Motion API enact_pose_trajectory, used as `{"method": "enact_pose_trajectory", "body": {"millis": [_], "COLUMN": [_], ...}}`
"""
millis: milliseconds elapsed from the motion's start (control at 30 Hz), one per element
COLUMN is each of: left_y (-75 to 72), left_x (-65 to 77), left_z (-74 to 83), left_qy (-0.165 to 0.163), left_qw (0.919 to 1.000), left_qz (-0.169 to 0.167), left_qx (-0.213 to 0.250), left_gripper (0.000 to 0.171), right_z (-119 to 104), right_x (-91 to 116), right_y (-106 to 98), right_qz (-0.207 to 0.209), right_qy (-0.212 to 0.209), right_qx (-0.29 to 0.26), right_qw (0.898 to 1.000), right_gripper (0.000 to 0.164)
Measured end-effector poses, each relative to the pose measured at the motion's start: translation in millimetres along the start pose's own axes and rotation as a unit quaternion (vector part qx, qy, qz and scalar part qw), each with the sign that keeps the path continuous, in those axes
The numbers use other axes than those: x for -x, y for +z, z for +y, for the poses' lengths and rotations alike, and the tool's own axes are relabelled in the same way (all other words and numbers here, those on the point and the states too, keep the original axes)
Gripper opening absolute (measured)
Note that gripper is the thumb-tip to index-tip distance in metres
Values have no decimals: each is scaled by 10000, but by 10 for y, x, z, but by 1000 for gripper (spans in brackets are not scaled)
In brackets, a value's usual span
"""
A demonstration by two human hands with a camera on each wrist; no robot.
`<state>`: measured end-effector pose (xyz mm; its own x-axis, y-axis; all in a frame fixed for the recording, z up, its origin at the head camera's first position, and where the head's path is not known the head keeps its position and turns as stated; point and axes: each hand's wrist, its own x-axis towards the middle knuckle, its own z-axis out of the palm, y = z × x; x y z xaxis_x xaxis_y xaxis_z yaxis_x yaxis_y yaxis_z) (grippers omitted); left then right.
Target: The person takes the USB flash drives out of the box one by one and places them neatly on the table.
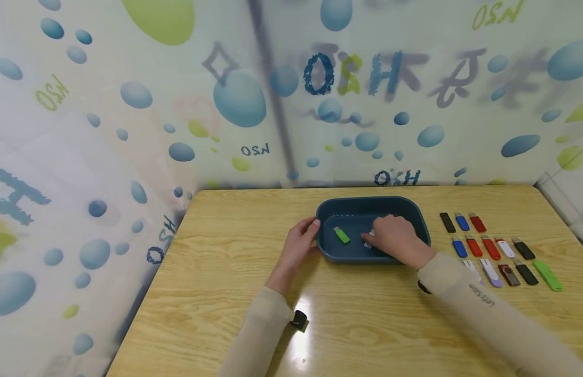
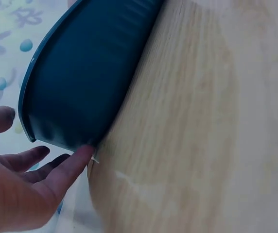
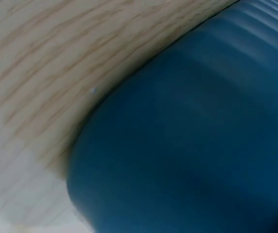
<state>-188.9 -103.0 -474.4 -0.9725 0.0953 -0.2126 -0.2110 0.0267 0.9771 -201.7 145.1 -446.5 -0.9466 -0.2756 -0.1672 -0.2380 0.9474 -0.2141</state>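
Observation:
A dark blue basin (image 1: 373,260) stands on the wooden table. My left hand (image 1: 300,238) is at its left end; in the left wrist view its fairly straight fingers (image 2: 63,172) touch the outer wall, thumb apart from them. Inside the basin lies a green USB stick (image 1: 341,235). My right hand (image 1: 394,235) reaches over the near rim into the basin, its fingertips pinching a whitish USB stick (image 1: 368,244) low over the floor, partly hidden by the fingers. Only the basin's outer wall (image 3: 187,126) and the tabletop show in the right wrist view.
Right of the basin, several USB sticks lie in three rows: black (image 1: 447,222), blue (image 1: 462,222), red (image 1: 491,247), white (image 1: 505,248) and a larger green one (image 1: 548,275). The right forearm (image 1: 489,309) passes close by them. A patterned curtain (image 1: 291,94) hangs behind the table (image 1: 216,251).

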Motion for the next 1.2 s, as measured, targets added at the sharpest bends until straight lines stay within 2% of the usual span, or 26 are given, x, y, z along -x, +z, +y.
{"method": "enact_pose_trajectory", "body": {"millis": [367, 633, 800, 1000, 1200], "left_y": [19, 0, -9, -15, 0], "left_x": [-82, -92, -98, -102, -73], "left_z": [34, 41, 26, 19, 65], "left_qy": [157, 237, 250, 241, 236], "left_qw": [9991, 9986, 9990, 9991, 9990], "left_qz": [-40, -118, -154, -137, -271], "left_qx": [-402, -450, -346, -309, -268], "left_gripper": [46, 45, 46, 48, 48], "right_z": [-81, -36, 34, 140, 322], "right_x": [-23, -7, 24, 156, 298], "right_y": [46, -11, -123, -338, -589], "right_qz": [277, 238, 410, 787, 795], "right_qy": [-230, -215, -235, -259, -91], "right_qx": [-292, -593, -858, -1085, -1269], "right_qw": [9989, 9977, 9952, 9906, 9887], "right_gripper": [40, 36, 38, 17, 25]}}
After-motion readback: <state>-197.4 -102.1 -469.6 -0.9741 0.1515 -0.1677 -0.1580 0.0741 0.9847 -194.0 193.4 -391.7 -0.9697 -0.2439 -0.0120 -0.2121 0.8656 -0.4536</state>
